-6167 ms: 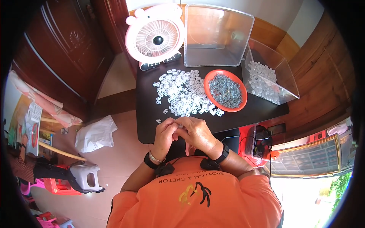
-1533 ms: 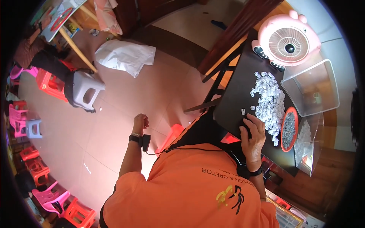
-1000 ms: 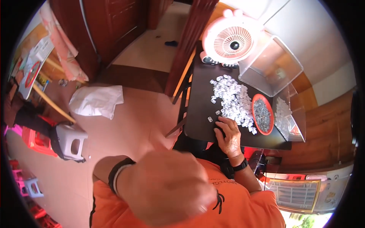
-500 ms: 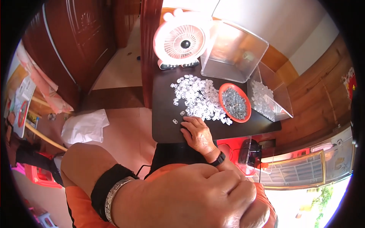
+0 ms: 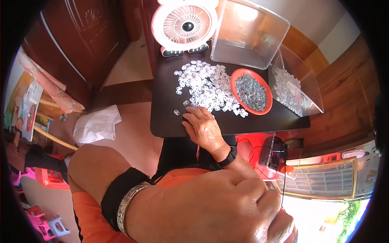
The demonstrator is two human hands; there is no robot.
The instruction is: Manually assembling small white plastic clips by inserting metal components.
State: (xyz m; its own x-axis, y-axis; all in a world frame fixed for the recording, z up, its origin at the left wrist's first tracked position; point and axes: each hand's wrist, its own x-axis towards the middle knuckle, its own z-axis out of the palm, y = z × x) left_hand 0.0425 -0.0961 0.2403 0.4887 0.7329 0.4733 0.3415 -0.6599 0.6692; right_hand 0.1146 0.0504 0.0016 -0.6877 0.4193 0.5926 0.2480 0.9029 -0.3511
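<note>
My left hand (image 5: 219, 202) is large in the foreground, held close up with its fingers curled closed. Its wrist wears a silver bracelet and a black band; whatever the fingers may hold is hidden. Beyond it, my right hand (image 5: 203, 129), with a black watch, rests palm down at the table's near edge, fingers stretched out and thumb apart. Its fingertips lie beside a spread of small white two-holed plastic pieces (image 5: 206, 83). Two loose pieces (image 5: 176, 112) sit just left of the fingers. An orange-red bowl (image 5: 268, 106) full of small grey metal parts (image 5: 252, 93) stands right of the spread.
On the black table (image 5: 168, 125), a pink-white fan (image 5: 186, 26) and a clear plastic box (image 5: 247, 36) stand behind. A clear bin (image 5: 312, 97) holds whitish pieces at right. A white bag (image 5: 99, 123) lies on the floor. Another person's leg (image 5: 44, 162) shows far left.
The view has shifted, so the table sits higher in it. My right hand keeps its place beside the white pieces, and my left hand stays closed in the foreground.
</note>
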